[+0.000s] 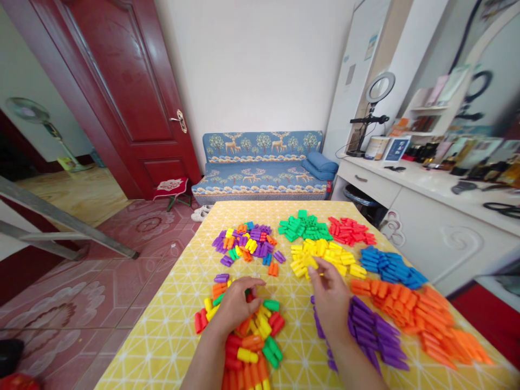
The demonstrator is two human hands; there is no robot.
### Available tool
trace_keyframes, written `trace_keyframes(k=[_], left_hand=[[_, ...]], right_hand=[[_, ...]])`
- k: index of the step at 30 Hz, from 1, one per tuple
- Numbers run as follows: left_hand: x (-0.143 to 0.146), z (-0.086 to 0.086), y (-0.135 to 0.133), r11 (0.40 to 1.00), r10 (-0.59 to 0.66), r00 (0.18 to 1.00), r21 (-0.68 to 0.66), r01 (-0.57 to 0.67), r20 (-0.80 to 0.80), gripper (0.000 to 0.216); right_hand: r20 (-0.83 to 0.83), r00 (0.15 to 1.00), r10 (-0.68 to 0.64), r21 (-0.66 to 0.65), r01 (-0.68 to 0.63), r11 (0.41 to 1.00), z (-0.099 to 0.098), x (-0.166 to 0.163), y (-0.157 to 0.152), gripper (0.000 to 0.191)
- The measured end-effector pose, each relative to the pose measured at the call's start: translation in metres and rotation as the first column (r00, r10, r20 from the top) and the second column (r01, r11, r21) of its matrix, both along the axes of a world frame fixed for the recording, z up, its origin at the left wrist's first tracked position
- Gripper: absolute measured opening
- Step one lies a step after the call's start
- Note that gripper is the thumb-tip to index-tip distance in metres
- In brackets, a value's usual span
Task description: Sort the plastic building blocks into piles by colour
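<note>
My right hand (332,292) pinches a yellow plastic piece (310,261) between thumb and fingers, at the near edge of the yellow pile (337,253). Purple pieces (371,327) lie beneath and beside that wrist. On the left, my left hand (239,302) hovers over a mixed pile of red, orange, green and yellow pieces (252,342). Its fingers are curved with a gap to the thumb, and I see nothing held there. Farther back is another mixed heap, mostly purple pieces (260,234). The pieces look like short joined double tubes.
Single-colour piles of green (304,226), red (350,232), blue (392,268) and orange pieces (422,314) spread over the right side of the yellow tablecloth (162,325). A blue sofa (264,173) stands beyond the table. To the right is a white dresser (455,216).
</note>
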State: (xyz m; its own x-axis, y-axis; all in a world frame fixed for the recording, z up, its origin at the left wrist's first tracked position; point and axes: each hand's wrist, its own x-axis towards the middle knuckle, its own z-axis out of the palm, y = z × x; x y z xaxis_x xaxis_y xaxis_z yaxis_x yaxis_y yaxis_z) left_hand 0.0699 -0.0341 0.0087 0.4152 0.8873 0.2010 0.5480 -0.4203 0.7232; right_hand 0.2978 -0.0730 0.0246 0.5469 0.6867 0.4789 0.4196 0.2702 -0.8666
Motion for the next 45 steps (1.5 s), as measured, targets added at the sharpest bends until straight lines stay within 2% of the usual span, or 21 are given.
trace_keyframes(k=[3,7,12,19,21,23,25,27,28,30,32,34,36,41,45], left_hand=[[0.0,0.001,0.0,1.0,-0.001,1.0,-0.002,0.001,0.011,0.035],[0.0,0.0,0.001,1.0,-0.006,1.0,-0.003,0.006,0.021,0.033],[-0.001,0.001,0.0,1.0,-0.007,1.0,0.002,0.007,0.03,0.032],[0.0,0.001,0.001,1.0,-0.01,1.0,0.003,0.01,0.022,0.034],[0.0,0.0,0.001,1.0,-0.008,1.0,-0.005,0.009,0.018,0.033],[0.0,-0.001,0.001,1.0,-0.009,1.0,-0.012,0.01,0.019,0.032],[0.0,-0.001,0.002,1.0,-0.012,1.0,-0.014,0.012,0.023,0.031],[0.0,0.0,0.001,1.0,-0.013,1.0,-0.01,0.013,0.025,0.032],[0.0,0.0,0.001,1.0,-0.014,1.0,-0.007,0.014,0.026,0.033],[0.0,0.0,0.001,1.0,-0.017,0.999,-0.004,0.018,0.029,0.034],[-0.001,0.0,0.001,1.0,-0.02,0.999,-0.009,0.02,0.03,0.036],[-0.001,0.0,0.001,1.0,-0.019,0.999,-0.015,0.02,0.034,0.04],[0.0,0.0,0.001,1.0,-0.016,0.999,-0.011,0.017,0.045,0.048],[0.001,0.001,0.0,1.0,-0.029,0.99,0.007,0.029,0.136,0.078],[0.001,-0.002,0.001,0.998,-0.06,0.986,0.022,0.058,0.158,0.077]], right_hand=[[0.032,0.996,-0.086,-0.096,0.088,0.991,-0.001,0.057,0.027,0.037],[0.253,0.966,-0.046,-0.296,0.122,0.947,-0.016,0.103,0.053,0.026],[0.402,0.915,-0.034,-0.295,0.164,0.941,-0.024,0.105,0.061,0.022],[0.475,0.874,-0.098,-0.246,0.239,0.939,-0.017,0.104,0.058,0.022],[0.473,0.875,-0.106,-0.201,0.224,0.954,-0.011,0.096,0.055,0.022],[0.468,0.881,-0.064,-0.157,0.154,0.975,-0.005,0.076,0.053,0.022],[0.456,0.887,0.073,-0.168,0.006,0.986,-0.002,0.047,0.054,0.024],[0.444,0.864,0.237,-0.239,-0.141,0.961,-0.004,0.013,0.058,0.032],[0.439,0.852,0.286,-0.279,-0.173,0.945,-0.006,-0.004,0.06,0.038],[0.446,0.834,0.323,-0.359,-0.164,0.919,-0.011,-0.03,0.066,0.052],[0.494,0.803,0.334,-0.468,-0.079,0.88,-0.015,-0.047,0.07,0.057],[0.548,0.755,0.36,-0.561,0.013,0.828,-0.015,-0.055,0.071,0.051],[0.578,0.721,0.383,-0.6,0.057,0.798,-0.012,-0.06,0.067,0.037],[0.568,0.691,0.446,-0.622,0.006,0.783,-0.005,-0.069,0.043,0.026],[0.492,0.741,0.457,-0.616,-0.074,0.784,-0.011,-0.075,0.03,0.023]])
